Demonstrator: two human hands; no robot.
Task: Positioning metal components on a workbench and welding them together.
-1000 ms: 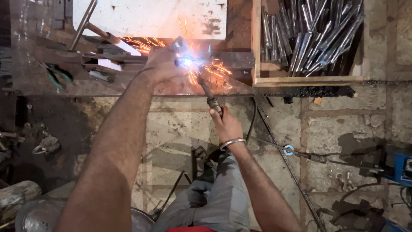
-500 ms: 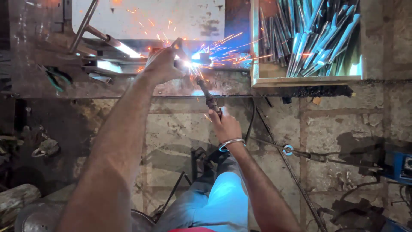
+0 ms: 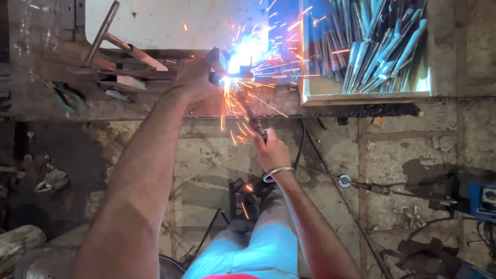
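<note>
Left hand (image 3: 194,77): I clamp it on the metal piece (image 3: 217,58), steadying the joint on the bench (image 3: 77,103).
Right hand (image 3: 271,150): closed around the electrode holder (image 3: 256,124), tip kept at the arc (image 3: 227,82).

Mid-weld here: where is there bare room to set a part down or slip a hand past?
Bare stone floor lies between the wooden tray of rods and the cable; another patch sits between the two forearms. Crowded: the bench left of the left hand, and the sparks above the right hand.
</note>
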